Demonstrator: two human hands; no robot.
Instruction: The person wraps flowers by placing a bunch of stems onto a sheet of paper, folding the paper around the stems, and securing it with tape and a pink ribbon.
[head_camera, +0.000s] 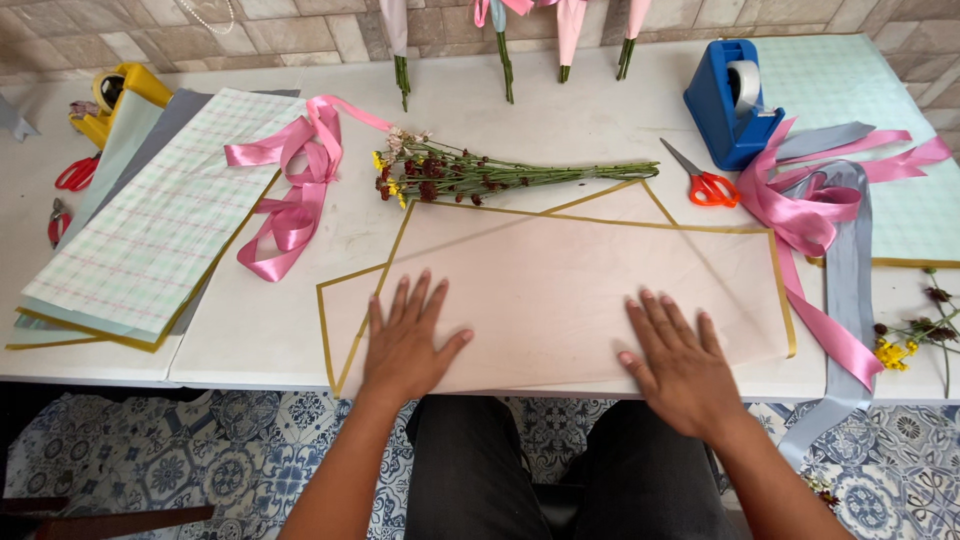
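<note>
A translucent pale pink wrapping sheet with a gold border (560, 270) lies folded on the white table (250, 330) in front of me. My left hand (408, 340) presses flat on its near left part, fingers spread. My right hand (678, 358) lies flat on its near right part, fingers apart. Neither hand holds anything. Just beyond the sheet lies a small bunch of flowers (480, 175) with yellow and dark red heads and green stems pointing right.
A stack of checked wrapping sheets (165, 225) and a pink ribbon (290, 185) lie at left. Orange-handled scissors (705, 185), a blue tape dispenser (728, 100), pink and grey ribbons (830, 220) are at right. Red snips (75, 175), wrapped stems at the back.
</note>
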